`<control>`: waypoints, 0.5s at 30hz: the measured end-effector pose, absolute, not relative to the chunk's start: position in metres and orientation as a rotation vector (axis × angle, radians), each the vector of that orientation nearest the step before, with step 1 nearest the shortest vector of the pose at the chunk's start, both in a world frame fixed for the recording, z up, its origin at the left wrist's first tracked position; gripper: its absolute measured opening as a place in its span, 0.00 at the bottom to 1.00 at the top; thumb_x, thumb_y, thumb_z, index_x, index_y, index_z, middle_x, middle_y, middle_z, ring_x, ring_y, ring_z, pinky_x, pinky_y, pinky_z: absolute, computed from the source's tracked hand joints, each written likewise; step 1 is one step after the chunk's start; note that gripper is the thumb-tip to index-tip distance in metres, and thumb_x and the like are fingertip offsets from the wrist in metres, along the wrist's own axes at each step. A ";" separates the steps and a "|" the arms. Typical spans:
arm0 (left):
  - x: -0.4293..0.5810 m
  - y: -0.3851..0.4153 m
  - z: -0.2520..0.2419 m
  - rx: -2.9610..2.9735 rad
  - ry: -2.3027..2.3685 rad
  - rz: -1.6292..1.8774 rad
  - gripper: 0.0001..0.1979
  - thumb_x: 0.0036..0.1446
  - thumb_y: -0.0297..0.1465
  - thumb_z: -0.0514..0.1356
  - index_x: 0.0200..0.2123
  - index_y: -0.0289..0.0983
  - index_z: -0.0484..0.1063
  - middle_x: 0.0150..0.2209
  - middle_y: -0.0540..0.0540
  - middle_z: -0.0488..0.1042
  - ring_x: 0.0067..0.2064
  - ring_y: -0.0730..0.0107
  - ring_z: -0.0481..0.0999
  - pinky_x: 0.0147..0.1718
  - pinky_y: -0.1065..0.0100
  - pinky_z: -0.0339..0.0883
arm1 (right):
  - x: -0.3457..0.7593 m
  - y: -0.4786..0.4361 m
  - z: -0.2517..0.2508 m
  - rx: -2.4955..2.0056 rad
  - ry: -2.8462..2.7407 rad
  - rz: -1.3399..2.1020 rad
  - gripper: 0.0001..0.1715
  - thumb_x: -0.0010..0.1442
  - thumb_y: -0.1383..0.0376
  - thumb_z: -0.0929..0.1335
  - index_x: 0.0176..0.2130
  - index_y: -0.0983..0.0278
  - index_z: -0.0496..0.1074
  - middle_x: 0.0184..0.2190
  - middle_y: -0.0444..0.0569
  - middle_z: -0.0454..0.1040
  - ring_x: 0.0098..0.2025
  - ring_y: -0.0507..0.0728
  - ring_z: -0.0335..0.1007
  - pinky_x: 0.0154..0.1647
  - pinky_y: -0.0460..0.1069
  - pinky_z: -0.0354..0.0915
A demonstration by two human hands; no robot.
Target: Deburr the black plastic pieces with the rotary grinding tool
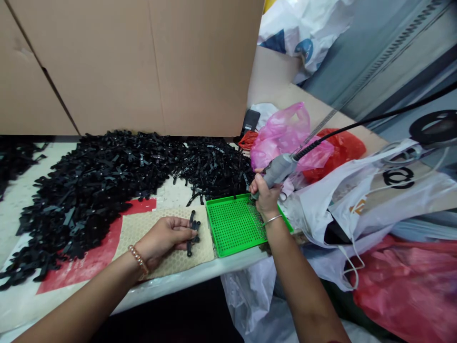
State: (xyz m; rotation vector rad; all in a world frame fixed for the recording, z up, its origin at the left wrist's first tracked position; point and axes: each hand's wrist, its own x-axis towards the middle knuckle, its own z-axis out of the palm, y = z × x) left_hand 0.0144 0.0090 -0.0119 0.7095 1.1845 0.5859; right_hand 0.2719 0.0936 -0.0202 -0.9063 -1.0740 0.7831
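My left hand (167, 238) is closed on a small black plastic part (193, 233) with several rounded ends, held over a tan honeycomb-patterned mat (150, 228). In my right hand (266, 197) is a grey electric screwdriver (282, 166), its cable running up to the right. The tool's tip is hidden by my fingers and points down at the right side of a green perforated tray (228, 224). Small metal pieces, probably screws, sit in the tray's holes near that side.
A large heap of black parts (107, 181) spreads behind and left of the mat. Cardboard (124, 66) stands at the back. Pink (282, 133), red (342, 147) and white plastic bags (321, 205) crowd the right side. A coiled spring (321, 124) hangs by the cable.
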 end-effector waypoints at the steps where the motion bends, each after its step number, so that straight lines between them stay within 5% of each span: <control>1: 0.014 0.009 -0.012 0.716 1.178 0.584 0.16 0.34 0.30 0.73 0.28 0.30 0.74 0.26 0.48 0.75 0.28 0.75 0.71 0.25 0.76 0.66 | 0.272 0.094 -0.020 -0.906 -1.076 0.782 0.17 0.53 0.55 0.72 0.38 0.63 0.69 0.15 0.36 0.58 0.15 0.49 0.53 0.18 0.44 0.55; 15: 0.014 0.011 -0.018 0.727 1.143 0.597 0.18 0.34 0.33 0.72 0.30 0.30 0.75 0.27 0.46 0.76 0.28 0.74 0.72 0.26 0.75 0.65 | 0.280 0.088 -0.022 -0.999 -1.125 0.761 0.20 0.54 0.53 0.73 0.38 0.65 0.69 0.17 0.37 0.59 0.17 0.49 0.56 0.18 0.44 0.58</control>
